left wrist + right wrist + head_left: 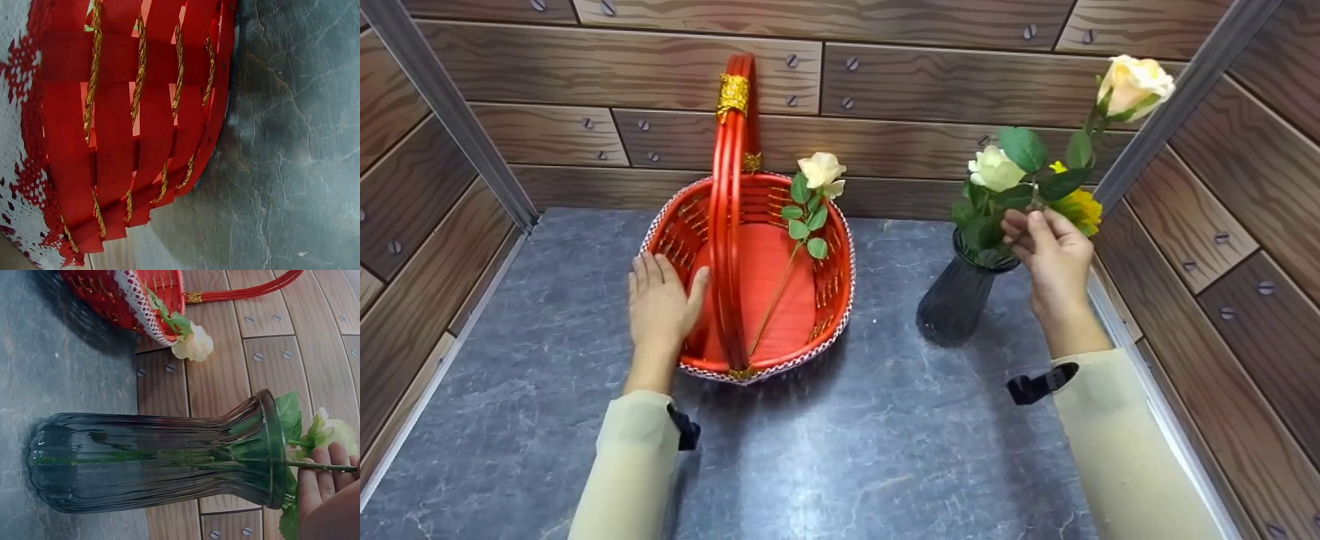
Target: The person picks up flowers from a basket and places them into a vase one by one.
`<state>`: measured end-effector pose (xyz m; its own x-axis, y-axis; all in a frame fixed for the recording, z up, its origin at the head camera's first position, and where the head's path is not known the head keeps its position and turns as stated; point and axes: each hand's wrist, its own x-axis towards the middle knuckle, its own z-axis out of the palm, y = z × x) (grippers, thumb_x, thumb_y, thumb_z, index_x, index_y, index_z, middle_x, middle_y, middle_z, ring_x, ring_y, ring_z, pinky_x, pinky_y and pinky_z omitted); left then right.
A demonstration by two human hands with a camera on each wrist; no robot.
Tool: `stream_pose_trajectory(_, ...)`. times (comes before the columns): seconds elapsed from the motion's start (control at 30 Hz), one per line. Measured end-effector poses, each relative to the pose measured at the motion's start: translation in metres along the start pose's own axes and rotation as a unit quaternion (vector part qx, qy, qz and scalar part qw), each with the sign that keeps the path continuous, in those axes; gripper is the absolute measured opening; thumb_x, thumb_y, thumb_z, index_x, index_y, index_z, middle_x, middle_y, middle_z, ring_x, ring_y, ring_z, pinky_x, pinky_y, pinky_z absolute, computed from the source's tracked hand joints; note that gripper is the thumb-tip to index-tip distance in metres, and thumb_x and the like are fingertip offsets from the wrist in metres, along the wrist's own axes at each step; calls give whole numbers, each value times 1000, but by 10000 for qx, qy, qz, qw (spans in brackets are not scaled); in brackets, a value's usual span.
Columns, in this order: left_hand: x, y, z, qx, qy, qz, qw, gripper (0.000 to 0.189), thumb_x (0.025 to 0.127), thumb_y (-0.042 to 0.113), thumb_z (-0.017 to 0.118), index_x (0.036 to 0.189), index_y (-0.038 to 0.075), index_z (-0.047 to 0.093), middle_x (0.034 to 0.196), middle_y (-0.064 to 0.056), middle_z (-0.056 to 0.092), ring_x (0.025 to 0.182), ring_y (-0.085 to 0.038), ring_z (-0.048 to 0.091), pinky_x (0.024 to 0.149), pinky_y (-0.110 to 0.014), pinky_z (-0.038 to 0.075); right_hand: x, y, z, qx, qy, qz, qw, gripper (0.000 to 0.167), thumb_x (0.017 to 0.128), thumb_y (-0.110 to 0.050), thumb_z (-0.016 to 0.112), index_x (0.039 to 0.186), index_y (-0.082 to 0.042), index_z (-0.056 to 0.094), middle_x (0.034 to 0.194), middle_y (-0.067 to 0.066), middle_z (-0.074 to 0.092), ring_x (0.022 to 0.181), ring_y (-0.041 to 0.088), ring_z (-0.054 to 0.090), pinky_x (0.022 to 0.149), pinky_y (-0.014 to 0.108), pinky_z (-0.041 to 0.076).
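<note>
My left hand [658,300] rests at the left rim of a red woven basket [697,358], its fingers straight and its thumb spread apart. In the left wrist view, the basket's slatted side [115,112] shows gold braid, while the hand itself is out of sight. A pale rose [821,171] leans inside the basket, bloom at the far right rim. On the right, my right hand [1057,251] pinches the stem of a peach rose [1136,86] above a dark ribbed glass vase [952,304]. That stem [320,466] runs over the vase mouth in the right wrist view.
A whitish rose [996,169] and a yellow flower [1080,210] stand at the vase mouth. The basket's tall handle [727,195] arches over its middle. Wood-patterned panels [885,82] enclose the grey marbled table [825,457] at the back and both sides.
</note>
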<state>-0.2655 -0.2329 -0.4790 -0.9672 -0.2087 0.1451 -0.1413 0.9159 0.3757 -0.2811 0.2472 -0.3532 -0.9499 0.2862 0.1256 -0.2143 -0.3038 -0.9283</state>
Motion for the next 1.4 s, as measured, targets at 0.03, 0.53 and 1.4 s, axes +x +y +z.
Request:
stream_pose_trajectory(0.03, 0, 0, 0, 1, 17, 1, 10000, 92, 102, 63, 22, 152, -14, 17, 160, -35, 10, 150, -48, 3, 124, -54, 1, 0, 0, -1, -18, -23, 78, 10000, 17, 100, -13, 59, 109, 0, 65, 95, 9, 77, 91, 21, 73, 82, 29, 60)
stream_pose_trajectory(0.53, 0, -1, 1, 12, 17, 22, 10000, 94, 102, 65, 19, 152, -15, 17, 160, -35, 10, 150, -49, 3, 124, -55, 2, 6, -5, -8, -529, -450, 791, 9944, 28, 99, -4, 58, 124, 7, 57, 91, 4, 78, 88, 17, 75, 84, 27, 58)
stream_pose_trajectory(1.4, -1, 1, -3, -5, -61, -4, 10000, 98, 100, 69, 15, 153, -14, 16, 161, -34, 7, 151, -47, 1, 124, -54, 1, 25, -34, -7, -1937, -1498, 2143, 9456, 53, 102, -5, 52, 146, 16, 32, 88, -3, 76, 86, 10, 73, 85, 28, 58)
